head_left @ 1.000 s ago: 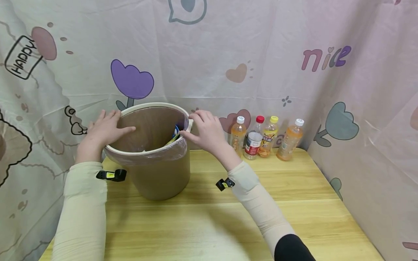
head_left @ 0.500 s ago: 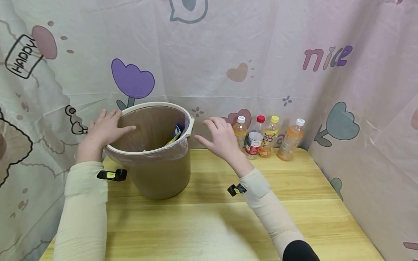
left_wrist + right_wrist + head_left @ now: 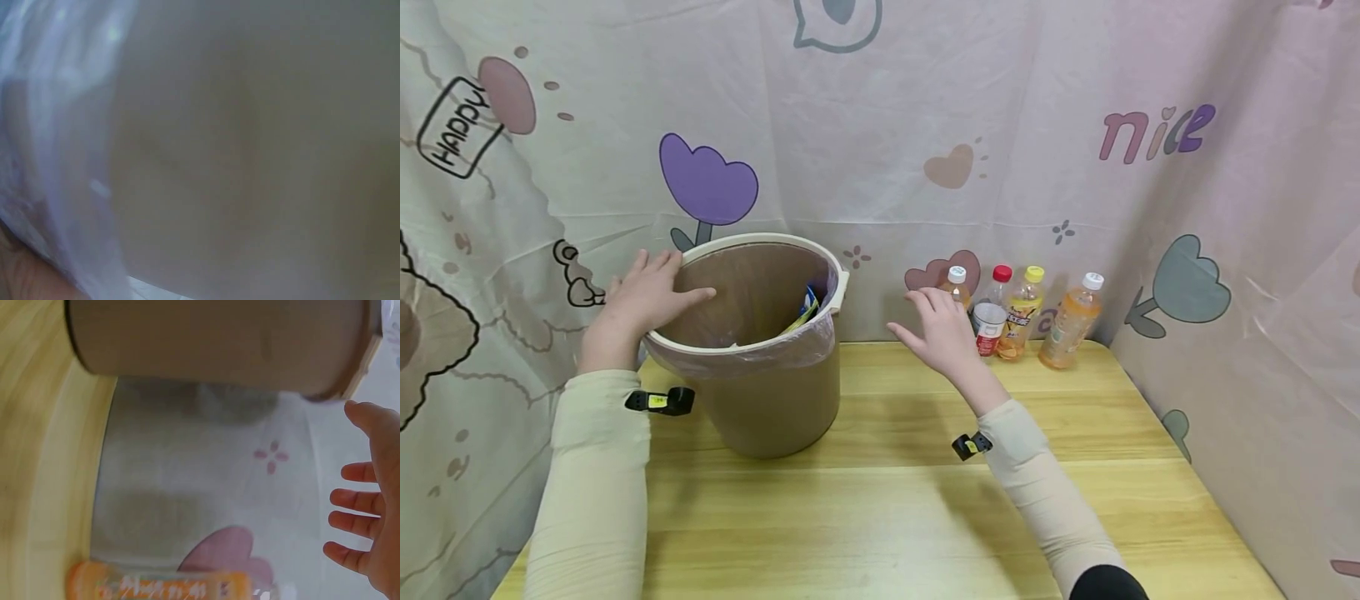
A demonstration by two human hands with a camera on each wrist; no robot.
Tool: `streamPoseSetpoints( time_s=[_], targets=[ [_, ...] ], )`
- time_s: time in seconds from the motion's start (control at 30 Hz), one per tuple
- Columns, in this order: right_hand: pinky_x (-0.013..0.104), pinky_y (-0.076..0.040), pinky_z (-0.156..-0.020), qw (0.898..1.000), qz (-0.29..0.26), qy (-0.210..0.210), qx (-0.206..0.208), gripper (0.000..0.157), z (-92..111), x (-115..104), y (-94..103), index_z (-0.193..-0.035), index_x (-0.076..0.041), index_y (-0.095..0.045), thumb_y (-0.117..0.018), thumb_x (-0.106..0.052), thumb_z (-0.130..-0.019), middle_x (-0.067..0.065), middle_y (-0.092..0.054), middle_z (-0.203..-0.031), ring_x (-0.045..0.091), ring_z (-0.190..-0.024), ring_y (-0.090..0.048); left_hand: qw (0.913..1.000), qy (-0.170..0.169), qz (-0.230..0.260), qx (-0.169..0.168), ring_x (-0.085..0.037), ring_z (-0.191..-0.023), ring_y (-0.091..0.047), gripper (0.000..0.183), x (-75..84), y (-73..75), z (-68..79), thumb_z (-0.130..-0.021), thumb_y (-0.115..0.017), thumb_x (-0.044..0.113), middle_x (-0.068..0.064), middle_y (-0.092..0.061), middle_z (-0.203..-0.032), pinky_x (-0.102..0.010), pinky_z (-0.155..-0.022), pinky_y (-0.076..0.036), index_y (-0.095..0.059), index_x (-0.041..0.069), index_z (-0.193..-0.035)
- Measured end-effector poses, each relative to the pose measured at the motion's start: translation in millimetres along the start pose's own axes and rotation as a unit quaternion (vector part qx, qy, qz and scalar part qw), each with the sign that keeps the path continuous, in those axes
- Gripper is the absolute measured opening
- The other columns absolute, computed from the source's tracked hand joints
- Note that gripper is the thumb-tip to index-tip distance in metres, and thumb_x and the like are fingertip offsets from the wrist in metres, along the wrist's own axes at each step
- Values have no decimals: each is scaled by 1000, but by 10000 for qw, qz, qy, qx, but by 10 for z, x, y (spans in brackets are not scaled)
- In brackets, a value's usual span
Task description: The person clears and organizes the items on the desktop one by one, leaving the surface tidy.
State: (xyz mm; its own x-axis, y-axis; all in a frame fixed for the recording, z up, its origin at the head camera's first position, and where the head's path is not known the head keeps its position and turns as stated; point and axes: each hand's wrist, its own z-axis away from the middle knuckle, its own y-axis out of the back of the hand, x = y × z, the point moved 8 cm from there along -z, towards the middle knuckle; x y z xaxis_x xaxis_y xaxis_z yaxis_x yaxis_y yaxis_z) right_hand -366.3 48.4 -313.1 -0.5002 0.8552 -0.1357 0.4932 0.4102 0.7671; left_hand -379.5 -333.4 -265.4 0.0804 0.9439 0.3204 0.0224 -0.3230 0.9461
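A brown trash bin (image 3: pixel 767 408) with a white rim stands on the table, lined with a clear plastic bag (image 3: pixel 808 346). Inside it lies a blue and yellow wrapper (image 3: pixel 808 307). On the bin's left rim rests my left hand (image 3: pixel 638 302), its thumb stretched over the opening. The left wrist view is blurred, with part of that hand (image 3: pixel 34 275) at the lower left corner. My right hand (image 3: pixel 943 332) hovers with spread fingers, holding nothing, in front of the leftmost bottle (image 3: pixel 957 286) and partly hiding it. The right wrist view shows that bottle's orange label (image 3: pixel 164 589).
Beside the leftmost bottle stand a red-capped bottle (image 3: pixel 991 315), a yellow-capped bottle (image 3: pixel 1022 312) and a white-capped orange bottle (image 3: pixel 1070 325). A printed cloth (image 3: pixel 850 150) hangs behind and beside the wooden table (image 3: pixel 865 517).
My right hand has left the bin's right rim and moved right toward the bottles. The left hand has stayed on the left rim.
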Motion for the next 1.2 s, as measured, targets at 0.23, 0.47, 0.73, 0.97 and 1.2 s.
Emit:
streamPoseSetpoints(
  time_s=[0.23, 0.47, 0.73, 0.97, 1.2],
  targets=[
    [49, -50, -87, 9991, -108, -397, 72, 52, 74, 366, -72, -121, -8, -61, -68, -47, -87, 11, -62, -117, 32, -112, -57, 10000, -3, -7, -7, -50, -147, 13, 103, 5, -2, 9, -90, -45, 70, -31, -3, -160, -79, -108, 4, -8, -1, -155],
    [52, -48, -94, 9965, -4, -837, -27, 53, 112, 643, -132, -122, -6, -58, -65, -48, -90, 14, -59, -119, 35, -114, -54, 10000, 11, -19, -31, -50, -147, 13, 100, 0, 2, 12, -92, -47, 66, -31, -3, -160, -79, -108, 3, -8, -1, -155],
    [54, -44, -96, 9864, 228, -1628, -36, 58, 125, 881, -189, -124, -6, -56, -58, -53, -92, 15, -56, -126, 35, -119, -50, 10000, 25, 9, -13, -50, -147, 12, 101, -4, -4, 3, -91, -47, 67, -30, -4, -160, -78, -108, 4, -8, 0, -155],
    [55, -41, -101, 9770, 200, -2116, -176, 62, 110, 1002, -225, -130, -5, -53, -55, -55, -93, 17, -53, -128, 35, -122, -47, 10000, 45, 8, -32, -50, -147, 13, 100, -6, -7, 2, -91, -47, 66, -29, -5, -160, -78, -108, 4, -9, -1, -155],
    [57, -32, -109, 9682, 288, -2451, -413, 67, 85, 1087, -303, -135, -4, -49, -53, -56, -94, 19, -48, -135, 36, -129, -39, 9999, 66, -28, -86, -50, -147, 12, 103, -2, -2, 9, -90, -44, 71, -29, -4, -160, -78, -108, 4, -8, -1, -155]
  ],
)
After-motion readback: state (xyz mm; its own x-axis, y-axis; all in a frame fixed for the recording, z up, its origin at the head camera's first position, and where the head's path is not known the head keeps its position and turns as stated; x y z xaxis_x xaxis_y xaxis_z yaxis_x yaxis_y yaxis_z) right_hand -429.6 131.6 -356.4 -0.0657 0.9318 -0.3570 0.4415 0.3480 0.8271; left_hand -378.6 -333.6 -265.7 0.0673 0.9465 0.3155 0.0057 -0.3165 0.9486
